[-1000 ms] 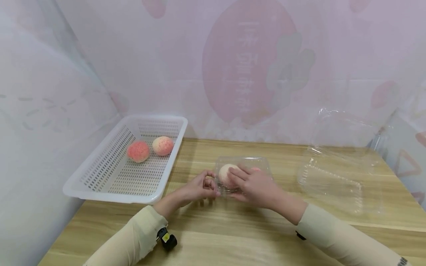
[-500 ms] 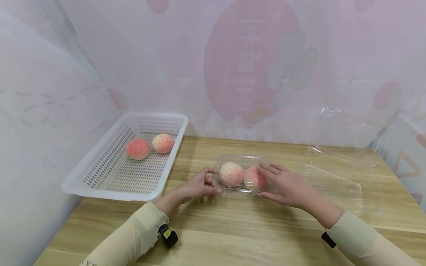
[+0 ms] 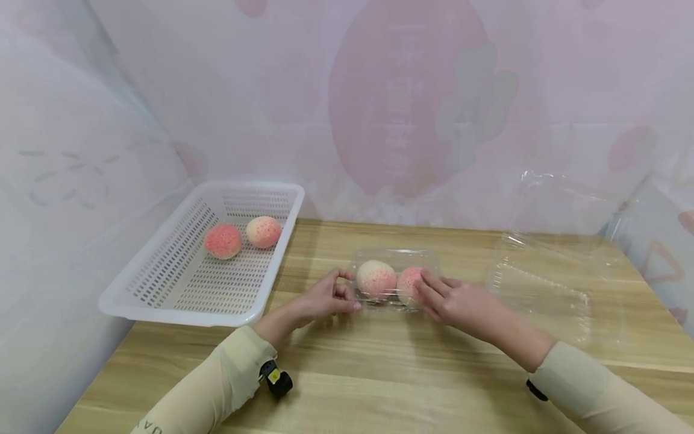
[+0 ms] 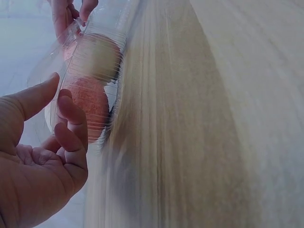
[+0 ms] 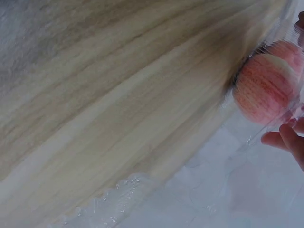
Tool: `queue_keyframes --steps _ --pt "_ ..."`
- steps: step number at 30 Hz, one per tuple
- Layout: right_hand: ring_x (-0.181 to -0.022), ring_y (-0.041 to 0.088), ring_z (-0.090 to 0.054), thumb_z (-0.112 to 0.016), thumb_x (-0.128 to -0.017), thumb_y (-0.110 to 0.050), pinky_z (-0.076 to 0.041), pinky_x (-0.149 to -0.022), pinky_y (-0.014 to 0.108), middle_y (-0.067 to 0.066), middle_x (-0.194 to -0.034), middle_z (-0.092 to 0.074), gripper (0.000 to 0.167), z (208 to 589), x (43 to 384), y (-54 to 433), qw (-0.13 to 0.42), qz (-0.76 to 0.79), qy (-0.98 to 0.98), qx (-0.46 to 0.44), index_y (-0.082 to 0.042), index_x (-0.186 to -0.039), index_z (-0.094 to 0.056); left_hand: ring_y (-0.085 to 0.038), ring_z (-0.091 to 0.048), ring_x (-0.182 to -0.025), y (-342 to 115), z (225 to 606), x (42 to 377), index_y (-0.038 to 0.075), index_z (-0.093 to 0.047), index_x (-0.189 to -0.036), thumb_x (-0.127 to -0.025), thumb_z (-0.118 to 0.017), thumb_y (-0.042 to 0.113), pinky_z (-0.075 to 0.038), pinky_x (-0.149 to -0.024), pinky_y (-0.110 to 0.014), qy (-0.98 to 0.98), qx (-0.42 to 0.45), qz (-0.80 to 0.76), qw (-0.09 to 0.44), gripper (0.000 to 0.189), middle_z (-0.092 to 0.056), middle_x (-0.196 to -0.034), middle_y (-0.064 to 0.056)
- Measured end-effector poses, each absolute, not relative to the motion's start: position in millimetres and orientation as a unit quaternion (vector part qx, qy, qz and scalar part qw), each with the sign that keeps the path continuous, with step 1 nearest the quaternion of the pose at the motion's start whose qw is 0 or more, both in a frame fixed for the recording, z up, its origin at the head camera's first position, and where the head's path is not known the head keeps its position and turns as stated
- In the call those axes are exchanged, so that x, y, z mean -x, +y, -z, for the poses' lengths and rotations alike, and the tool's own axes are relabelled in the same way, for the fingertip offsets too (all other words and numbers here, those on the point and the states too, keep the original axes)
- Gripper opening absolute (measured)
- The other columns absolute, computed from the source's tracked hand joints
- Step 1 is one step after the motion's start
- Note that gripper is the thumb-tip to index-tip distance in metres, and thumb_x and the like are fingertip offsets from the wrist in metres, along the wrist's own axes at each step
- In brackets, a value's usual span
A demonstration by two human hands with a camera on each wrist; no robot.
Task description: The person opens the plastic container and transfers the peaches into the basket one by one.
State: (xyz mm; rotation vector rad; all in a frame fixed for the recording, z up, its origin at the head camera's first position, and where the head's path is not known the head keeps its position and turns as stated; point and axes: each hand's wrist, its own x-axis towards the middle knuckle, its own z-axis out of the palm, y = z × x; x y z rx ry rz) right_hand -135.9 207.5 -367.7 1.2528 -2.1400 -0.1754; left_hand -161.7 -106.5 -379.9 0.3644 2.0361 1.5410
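A clear plastic clamshell box point(image 3: 394, 258) lies on the table with two peaches inside, one pale and pink point(image 3: 376, 278) at left and a pinker peach point(image 3: 409, 283) at right. My left hand point(image 3: 327, 295) pinches the box's left edge between thumb and forefinger, its other fingers curled; the left wrist view shows the thumb point(image 4: 40, 97) at the rim. At the right side, my right hand point(image 3: 463, 306) has its fingers bent over the edge, partly covering the pinker peach. In the right wrist view, the fingers point(image 5: 285, 140) meet the box's rim; most of that hand is out of frame.
A white perforated basket point(image 3: 179, 316) stands at left, holding a pink peach point(image 3: 223, 242) and a paler peach point(image 3: 264, 232). At right stands another clear plastic box point(image 3: 542, 301), its lid raised. A printed cloth point(image 3: 303, 120) hangs behind the wooden table point(image 3: 379, 380).
My right hand has moved right from the middle of the box to its right edge, uncovering the peaches, and its fingers have bent in. My left hand stays at the left edge.
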Motion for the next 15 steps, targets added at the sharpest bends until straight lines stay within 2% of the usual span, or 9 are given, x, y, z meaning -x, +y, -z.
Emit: queue_keyframes --steps 1,3,5,8,11,15 --pt "-0.081 0.026 -0.074 -0.017 -0.111 -0.029 -0.057 -0.054 0.032 0.018 -0.114 -0.072 0.059 368.0 135.5 207.0 0.321 0.077 -0.814 -0.478 -0.001 -0.118 -0.068 -0.012 -0.054 -0.07 -106.7 380.0 162.2 0.001 -0.03 -0.135 -0.091 -0.07 0.005 -0.044 -0.065 -0.026 0.757 -0.137 -0.576 0.277 0.06 -0.06 -0.076 0.004" --pt "-0.082 0.028 -0.074 -0.034 -0.11 -0.024 -0.058 -0.056 0.033 0.02 -0.117 -0.071 0.042 367.4 134.0 205.8 0.304 0.086 -0.822 -0.475 0.001 -0.12 -0.067 -0.013 -0.054 -0.07 -107.0 380.3 163.2 0.0 -0.029 -0.135 -0.091 -0.069 0.005 -0.044 -0.065 -0.026 0.755 -0.139 -0.579 0.274 0.06 -0.059 -0.076 0.003" --pt "-0.085 0.03 -0.074 -0.056 -0.101 -0.02 -0.058 -0.056 0.034 0.021 -0.121 -0.069 0.031 366.2 132.4 204.9 0.281 0.093 -0.834 -0.465 0.001 -0.122 -0.066 -0.012 -0.053 -0.069 -107.0 380.3 163.8 0.0 -0.029 -0.135 -0.091 -0.069 0.004 -0.044 -0.065 -0.025 0.753 -0.142 -0.582 0.271 0.06 -0.058 -0.075 0.003" --pt "-0.087 0.031 -0.074 -0.078 -0.083 -0.018 -0.057 -0.052 0.035 0.021 -0.124 -0.068 0.049 365.1 130.8 203.1 0.262 0.092 -0.848 -0.452 0.001 -0.125 -0.064 -0.011 -0.052 -0.069 -107.1 380.2 164.1 0.001 -0.029 -0.134 -0.091 -0.069 0.003 -0.044 -0.065 -0.025 0.753 -0.139 -0.586 0.267 0.059 -0.056 -0.074 0.004" --pt "-0.086 0.031 -0.074 -0.079 -0.082 -0.021 -0.057 -0.05 0.035 0.02 -0.123 -0.068 0.051 366.2 130.5 202.2 0.264 0.089 -0.85 -0.447 0.001 -0.125 -0.064 -0.011 -0.051 -0.068 -107.1 380.0 163.6 0.001 -0.029 -0.134 -0.091 -0.069 0.003 -0.043 -0.063 -0.025 0.754 -0.139 -0.585 0.265 0.059 -0.055 -0.073 0.003" --pt "-0.087 0.031 -0.074 -0.074 -0.083 -0.021 -0.056 -0.049 0.034 0.02 -0.122 -0.069 0.048 369.2 129.7 202.8 0.265 0.089 -0.851 -0.444 0.001 -0.124 -0.064 -0.011 -0.051 -0.068 -106.9 379.0 162.1 0.001 -0.029 -0.134 -0.091 -0.068 0.003 -0.043 -0.063 -0.025 0.756 -0.136 -0.582 0.267 0.058 -0.055 -0.074 0.003"
